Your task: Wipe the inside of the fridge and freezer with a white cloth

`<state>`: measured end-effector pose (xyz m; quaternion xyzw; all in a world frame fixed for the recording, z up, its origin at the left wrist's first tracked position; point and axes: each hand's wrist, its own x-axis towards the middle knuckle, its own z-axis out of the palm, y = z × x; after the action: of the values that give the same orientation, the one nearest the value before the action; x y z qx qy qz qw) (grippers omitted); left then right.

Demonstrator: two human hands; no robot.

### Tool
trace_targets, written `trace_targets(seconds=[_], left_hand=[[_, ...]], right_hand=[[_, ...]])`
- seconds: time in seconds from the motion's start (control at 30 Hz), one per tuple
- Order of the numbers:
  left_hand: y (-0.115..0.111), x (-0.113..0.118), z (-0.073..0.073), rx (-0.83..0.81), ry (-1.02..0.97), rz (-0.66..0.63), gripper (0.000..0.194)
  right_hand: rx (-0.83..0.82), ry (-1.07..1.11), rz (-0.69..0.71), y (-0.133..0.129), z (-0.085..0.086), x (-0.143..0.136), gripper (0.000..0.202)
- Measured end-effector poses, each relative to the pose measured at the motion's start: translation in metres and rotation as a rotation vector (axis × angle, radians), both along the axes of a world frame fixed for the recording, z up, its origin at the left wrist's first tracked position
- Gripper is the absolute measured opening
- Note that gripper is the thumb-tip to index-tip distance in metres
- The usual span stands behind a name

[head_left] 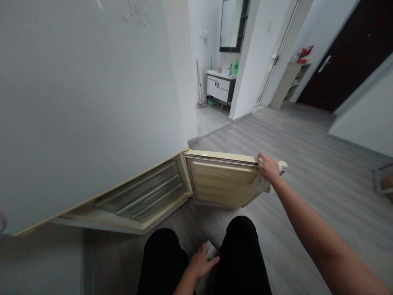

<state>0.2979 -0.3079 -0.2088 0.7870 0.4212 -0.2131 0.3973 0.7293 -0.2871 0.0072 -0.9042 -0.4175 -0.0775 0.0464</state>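
A cream-coloured fridge door (225, 182) stands swung open, its ribbed inner face toward me. My right hand (268, 167) is closed around a white cloth (260, 183), pressed on the top edge of the door near its free end. Part of the cloth hangs down over the inner face. To the left, the low compartment (153, 196) shows ribbed shelf bars inside a worn frame. My left hand (202, 261) hangs low between my knees with fingers apart, holding nothing visible. Just beside it is a pale grey-white thing (211, 249), partly hidden, whose kind I cannot make out.
A large white panel (86, 94) rises above the compartment. Grey wood-look floor (294, 139) stretches right toward a dark door (346, 57) and a shelf rack (294, 84). Beyond a doorway are a washbasin cabinet (219, 87) and a mop (200, 88).
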Motion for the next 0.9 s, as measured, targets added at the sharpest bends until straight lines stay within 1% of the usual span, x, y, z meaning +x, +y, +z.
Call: trace_targets(seconds=[0.1,0.2,0.27,0.33,0.4,0.5,0.63,0.77,0.9], left_hand=[[-0.022,0.006,-0.020,-0.077,0.073,-0.044,0.110],[-0.049,0.017,-0.036,-0.089,0.105,-0.085,0.115],[-0.071,0.020,-0.043,-0.065,0.102,-0.088,0.118],[-0.090,0.020,-0.047,-0.036,0.102,-0.075,0.121],[-0.103,0.017,-0.048,-0.006,0.100,-0.056,0.121],[-0.107,0.007,-0.048,0.023,0.077,-0.042,0.114],[-0.099,-0.005,-0.048,0.018,0.019,-0.074,0.111],[-0.093,-0.002,-0.050,0.018,0.005,-0.080,0.113],[-0.095,0.004,-0.051,0.027,0.009,-0.048,0.120]], right_hand=[[0.020,-0.035,0.047,0.003,-0.002,-0.009,0.030],[0.038,-0.069,0.034,0.001,-0.008,-0.023,0.032],[0.046,-0.094,0.004,-0.005,-0.011,-0.034,0.033],[0.051,-0.111,-0.023,-0.013,-0.014,-0.048,0.034],[0.061,-0.124,-0.056,-0.023,-0.016,-0.065,0.037],[0.084,-0.130,-0.098,-0.037,-0.018,-0.094,0.039],[0.109,-0.119,-0.111,-0.050,-0.015,-0.124,0.039],[0.098,-0.100,-0.088,-0.059,-0.010,-0.136,0.040],[0.077,-0.122,-0.058,-0.064,-0.011,-0.140,0.041]])
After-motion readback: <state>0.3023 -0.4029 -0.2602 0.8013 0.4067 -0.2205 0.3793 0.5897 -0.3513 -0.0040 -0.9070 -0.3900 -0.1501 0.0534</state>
